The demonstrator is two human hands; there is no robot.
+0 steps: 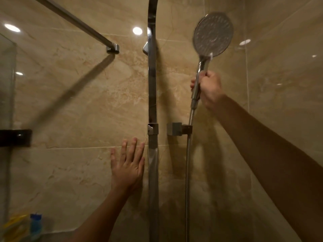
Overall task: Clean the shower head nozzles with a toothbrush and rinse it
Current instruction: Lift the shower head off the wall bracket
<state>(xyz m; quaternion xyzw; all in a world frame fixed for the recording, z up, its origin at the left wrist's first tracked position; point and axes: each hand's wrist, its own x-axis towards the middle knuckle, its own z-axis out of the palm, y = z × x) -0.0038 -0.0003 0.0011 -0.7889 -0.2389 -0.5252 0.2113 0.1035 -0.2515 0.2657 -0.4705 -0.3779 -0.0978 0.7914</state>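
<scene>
Down in the bottom-left corner, a blue-capped bottle [35, 224] can be made out, pretty blurry. The left hand [128, 165] is held flat with fingers straight and spread, nothing gripped, just beside the vertical chrome shower rail [153, 95]. Further right, the round grey-faced chrome shower head [213, 34] is held up high near the beige marble-look tiled wall [78, 102], its handle wrapped by the right hand [209, 89], with the metal hose [187, 163] hanging below.
</scene>
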